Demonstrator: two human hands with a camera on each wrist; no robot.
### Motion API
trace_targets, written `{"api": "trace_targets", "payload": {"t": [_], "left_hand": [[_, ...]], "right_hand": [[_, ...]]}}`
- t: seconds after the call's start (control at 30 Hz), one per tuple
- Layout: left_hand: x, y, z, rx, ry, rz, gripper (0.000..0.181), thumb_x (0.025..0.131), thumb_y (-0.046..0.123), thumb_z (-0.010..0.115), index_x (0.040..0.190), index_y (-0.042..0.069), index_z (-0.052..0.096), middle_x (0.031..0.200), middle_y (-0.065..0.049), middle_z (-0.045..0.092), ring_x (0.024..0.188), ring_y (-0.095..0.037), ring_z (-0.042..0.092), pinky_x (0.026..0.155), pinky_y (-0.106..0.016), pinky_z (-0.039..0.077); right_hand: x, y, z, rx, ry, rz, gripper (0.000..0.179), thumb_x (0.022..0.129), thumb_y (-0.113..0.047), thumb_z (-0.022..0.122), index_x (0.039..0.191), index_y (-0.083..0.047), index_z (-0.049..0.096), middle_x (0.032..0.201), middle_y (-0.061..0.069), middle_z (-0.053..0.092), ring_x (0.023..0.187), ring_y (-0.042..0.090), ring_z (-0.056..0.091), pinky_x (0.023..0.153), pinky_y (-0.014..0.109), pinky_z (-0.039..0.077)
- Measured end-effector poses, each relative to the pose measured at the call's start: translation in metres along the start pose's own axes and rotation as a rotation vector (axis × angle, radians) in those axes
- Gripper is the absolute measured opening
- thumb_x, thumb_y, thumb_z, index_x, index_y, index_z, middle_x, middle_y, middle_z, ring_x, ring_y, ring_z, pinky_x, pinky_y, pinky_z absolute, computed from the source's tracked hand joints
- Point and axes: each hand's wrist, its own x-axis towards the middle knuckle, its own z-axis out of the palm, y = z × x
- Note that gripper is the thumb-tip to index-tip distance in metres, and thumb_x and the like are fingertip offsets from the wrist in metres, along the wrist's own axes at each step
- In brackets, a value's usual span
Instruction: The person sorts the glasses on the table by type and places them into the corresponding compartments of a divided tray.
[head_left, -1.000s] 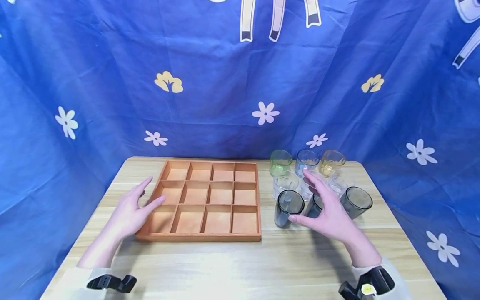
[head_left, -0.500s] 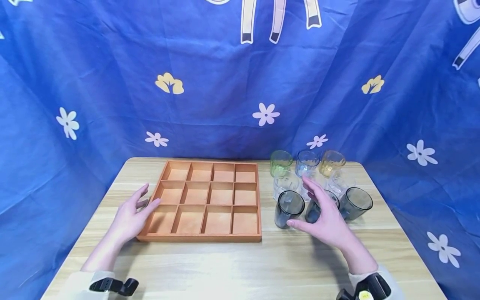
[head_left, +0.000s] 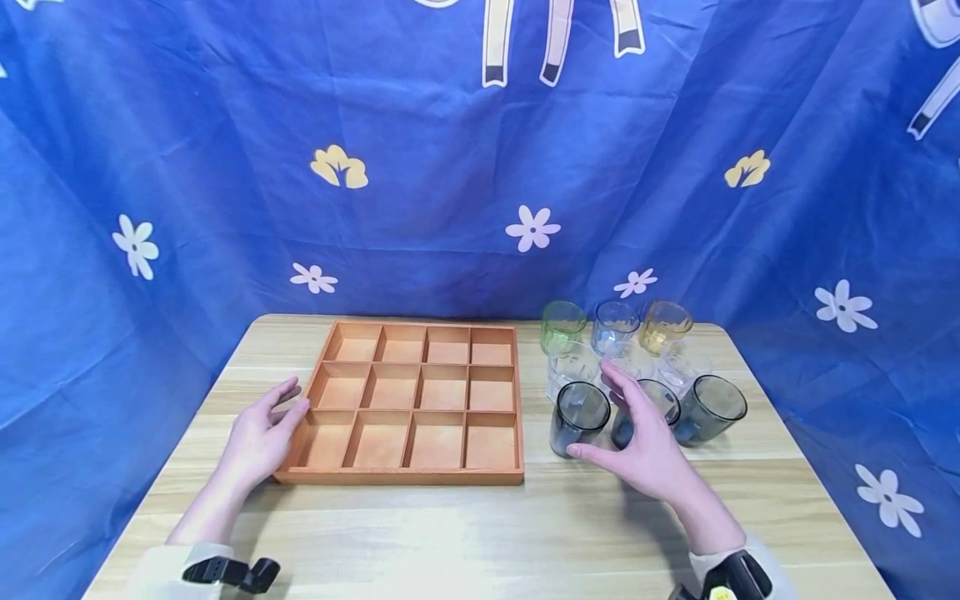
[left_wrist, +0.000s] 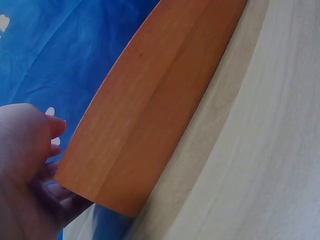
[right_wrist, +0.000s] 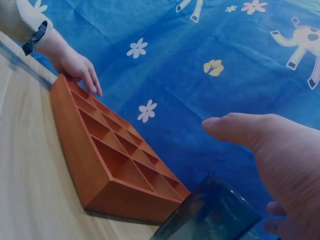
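Observation:
My left hand (head_left: 258,437) is at the near left side of a wooden compartment tray (head_left: 397,477), thumb over the rim and fingers loosely bent beside the outer wall. In the left wrist view, the fingers (left_wrist: 57,127) show just past the tray's corner. On the right, my right hand (head_left: 648,450) hovers by the front row of smoky grey glasses, thumb and fingers spread apart. Its thumb overlaps the lower part of the left grey glass (head_left: 577,417). Behind the hand stands the middle grey glass (head_left: 666,402), partly covered; the right grey glass (head_left: 708,417) leans.
Clear glasses (head_left: 572,371) form a row behind the grey ones. At the back stand a green glass (head_left: 562,329), a blue glass (head_left: 617,329) and a yellow glass (head_left: 666,329). A blue patterned cloth (head_left: 420,183) hangs around the wooden table (head_left: 450,542).
My left hand has drawn slightly back and down to the tray's left rim. My right hand has shifted slightly left and nearer me, uncovering more of the middle grey glass.

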Motion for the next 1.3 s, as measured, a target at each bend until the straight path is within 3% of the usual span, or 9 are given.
{"api": "trace_targets", "payload": {"t": [0.07,0.17,0.43,0.6,0.9,1.07,1.17,1.3], "left_hand": [[-0.001,-0.001,0.0,-0.013,0.009,-0.003,0.057,0.113,0.029,0.053,0.155,-0.008,0.045,0.146,-0.032,0.056,0.122,-0.053,0.062,0.08,0.0,0.04],[-0.001,-0.001,0.002,-0.029,0.019,-0.005,0.054,0.113,0.027,0.054,0.153,-0.009,0.048,0.144,-0.032,0.058,0.121,-0.053,0.062,0.08,0.001,0.04],[-0.002,-0.004,0.006,-0.034,0.033,-0.006,0.05,0.112,0.025,0.056,0.149,-0.01,0.053,0.14,-0.034,0.06,0.118,-0.054,0.064,0.079,0.001,0.041],[-0.003,-0.006,0.008,-0.04,0.051,-0.006,0.048,0.112,0.025,0.055,0.147,-0.009,0.056,0.133,-0.033,0.065,0.117,-0.053,0.065,0.079,0.0,0.04],[-0.006,-0.009,0.01,-0.053,0.075,-0.033,0.047,0.112,0.028,0.055,0.145,-0.005,0.06,0.127,-0.029,0.069,0.119,-0.051,0.064,0.079,0.0,0.041],[-0.007,-0.01,0.012,-0.063,0.084,-0.043,0.047,0.112,0.029,0.055,0.145,-0.005,0.06,0.127,-0.028,0.07,0.12,-0.05,0.064,0.079,0.0,0.041],[-0.007,-0.01,0.012,-0.066,0.093,-0.052,0.048,0.112,0.03,0.056,0.145,-0.004,0.061,0.127,-0.028,0.07,0.12,-0.049,0.064,0.079,0.0,0.041],[-0.007,-0.008,0.014,-0.067,0.104,-0.066,0.048,0.112,0.031,0.056,0.144,-0.004,0.062,0.127,-0.027,0.07,0.121,-0.048,0.064,0.078,0.0,0.041]], "right_hand": [[-0.001,0.0,0.001,0.006,-0.001,0.006,0.116,0.07,-0.028,0.103,0.164,-0.011,0.037,0.167,0.008,0.039,0.147,0.028,0.044,0.121,0.031,0.037],[-0.002,0.0,0.003,0.02,-0.001,0.013,0.116,0.07,-0.027,0.103,0.164,-0.01,0.037,0.167,0.011,0.038,0.147,0.029,0.044,0.121,0.026,0.035],[-0.005,0.003,0.006,0.056,0.005,0.02,0.115,0.07,-0.024,0.103,0.163,-0.006,0.037,0.166,0.012,0.039,0.147,0.032,0.044,0.122,0.029,0.035],[-0.006,0.002,0.008,0.077,0.01,0.013,0.113,0.071,-0.023,0.102,0.163,-0.012,0.037,0.167,0.011,0.038,0.147,0.037,0.043,0.122,0.031,0.035],[-0.007,0.006,0.013,0.112,0.027,0.036,0.112,0.073,-0.021,0.102,0.163,-0.011,0.036,0.165,0.007,0.04,0.148,0.038,0.042,0.122,0.048,0.035],[-0.008,0.013,0.017,0.099,0.032,0.071,0.112,0.073,-0.022,0.101,0.163,-0.009,0.035,0.164,0.012,0.041,0.149,0.035,0.041,0.122,0.05,0.033],[-0.009,0.016,0.021,0.108,0.044,0.108,0.112,0.074,-0.022,0.101,0.163,-0.007,0.035,0.164,0.012,0.042,0.15,0.033,0.039,0.124,0.044,0.03],[-0.01,0.019,0.029,0.169,0.077,0.146,0.108,0.075,-0.017,0.099,0.161,-0.001,0.035,0.163,0.016,0.043,0.151,0.033,0.038,0.124,0.027,0.026]]}}
